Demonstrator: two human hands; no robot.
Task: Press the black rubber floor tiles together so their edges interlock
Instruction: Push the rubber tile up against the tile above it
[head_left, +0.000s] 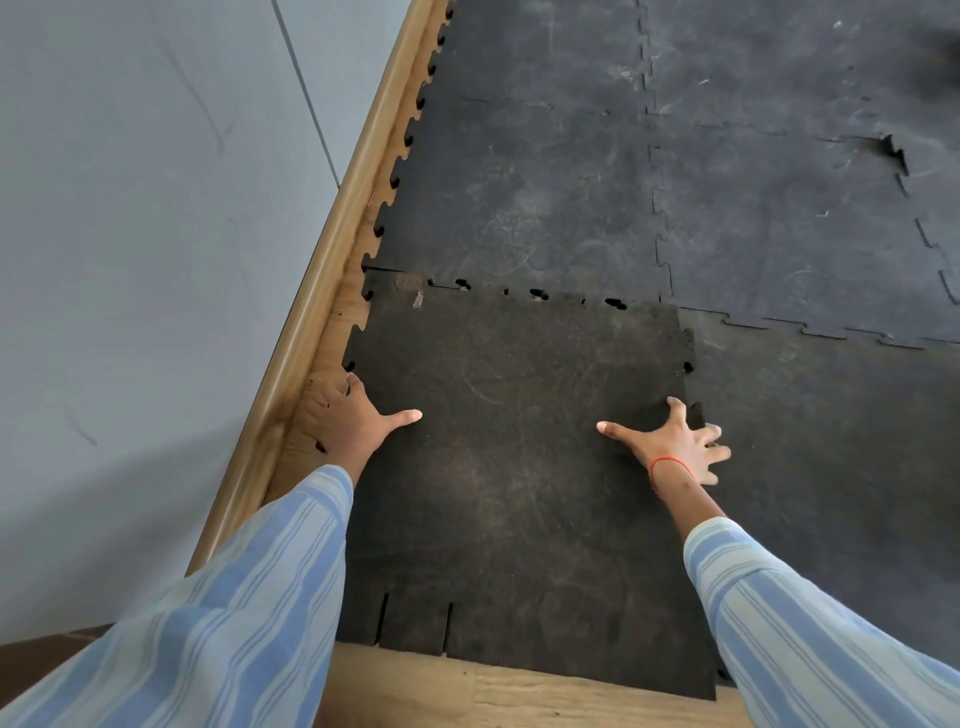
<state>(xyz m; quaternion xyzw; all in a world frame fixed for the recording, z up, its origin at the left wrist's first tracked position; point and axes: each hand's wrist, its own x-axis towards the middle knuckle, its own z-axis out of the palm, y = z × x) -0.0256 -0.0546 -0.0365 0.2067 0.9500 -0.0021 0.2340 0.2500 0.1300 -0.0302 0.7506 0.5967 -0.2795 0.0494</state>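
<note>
Nearest you, a strip of bare wooden floor (545, 686) shows below the near edge of the loose tile (509, 467), and that edge is cut with two narrow slits toward its left end. Your striped blue sleeves (218, 613) come in from both lower corners.

The loose tile is a dark, brownish-black rubber slab, dusty and scuffed, with faint curved scratches across its middle. Your left hand (353, 421) lies on its left edge, thumb stretched out flat over the surface, the fingers curled down at the rim where the tile meets the wooden skirting (311, 332); whether they hook under the edge you cannot tell from here. Your right hand (675, 447) is spread wide and flat at the right edge, thumb pointing inward, fingers fanned out over the seam onto the neighbouring tile (831, 441). Neither hand closes round anything. A thin orange thread (667, 462) circles your right wrist.

Along the tile's left and right sides you can see rounded jigsaw tabs. At its far edge, several small dark gaps (537, 294) show along the joint with the next tile (519, 182).

Beyond that, the laid tiles (779, 208) are greyer, chalk-marked, and joined by toothed seams. At the far right one seam (896, 150) stands raised and open. A grey wall (130, 208) runs along the left.
</note>
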